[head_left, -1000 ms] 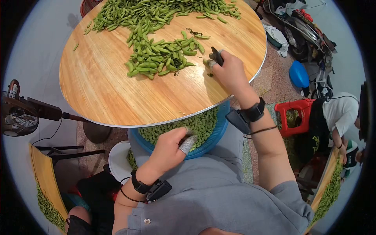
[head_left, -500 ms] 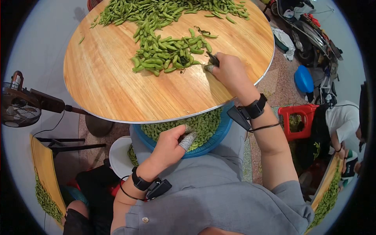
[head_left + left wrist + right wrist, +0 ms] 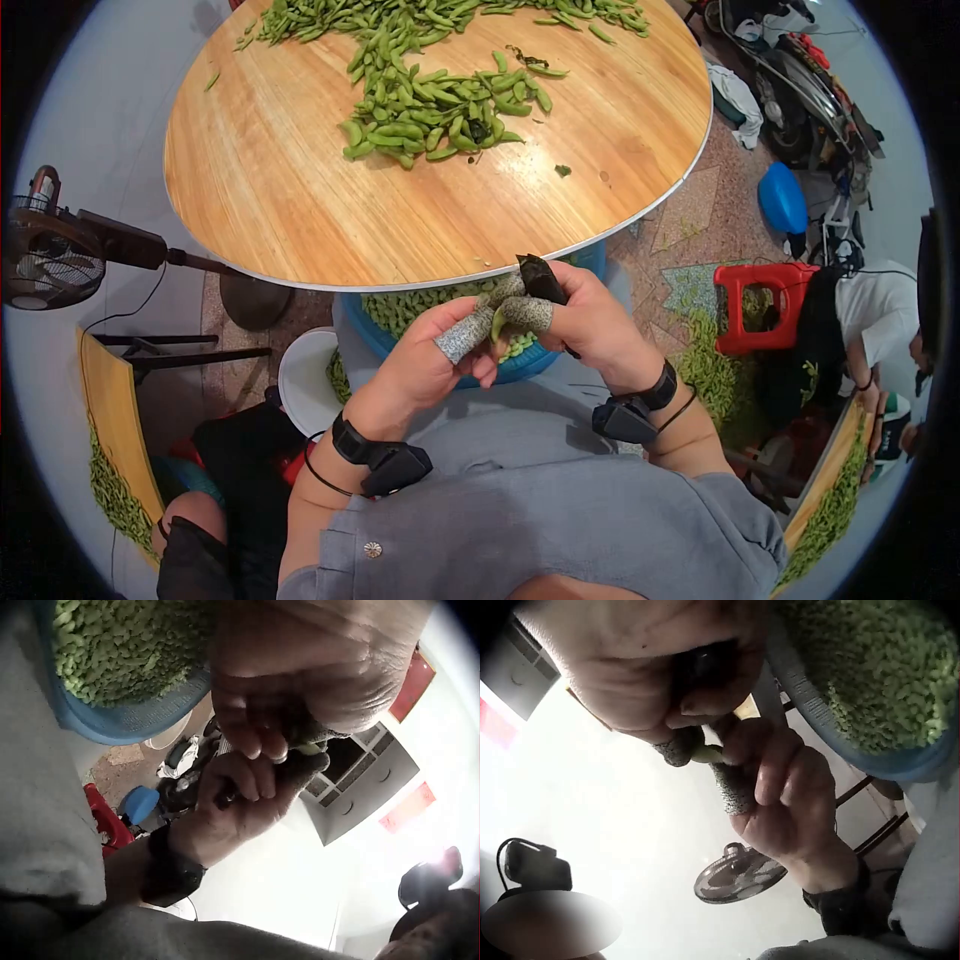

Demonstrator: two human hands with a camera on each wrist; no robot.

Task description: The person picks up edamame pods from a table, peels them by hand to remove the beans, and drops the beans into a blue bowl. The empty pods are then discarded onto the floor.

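From where I am standing, the person's two hands are meeting in front of the grey shirt, just beyond the near edge of a round wooden table [image 3: 300,210]. The left hand [image 3: 408,352] is curling its fingers and taped thumb round a green soybean pod [image 3: 498,322]; the right hand [image 3: 603,325] is pinching the same pod while gripping a black tool [image 3: 541,281] in its palm. The head view is showing whole pods [image 3: 410,110] heaping across the tabletop, which neither wrist view is showing. Both wrist views are revealing the hands' undersides, with the pod's pale green part peeking out between the fingertips; the left one is also showing a wall cabinet [image 3: 360,787]. In the head view, the pod's visible part is running lengthwise from the shirt toward the table, leaning slightly; fingers are covering its ends, so I cannot tell which is the tip. The tool is pointing tableward, its long axis slanting. Below, a blue basket [image 3: 821,712] is holding shelled soybeans [image 3: 889,675].
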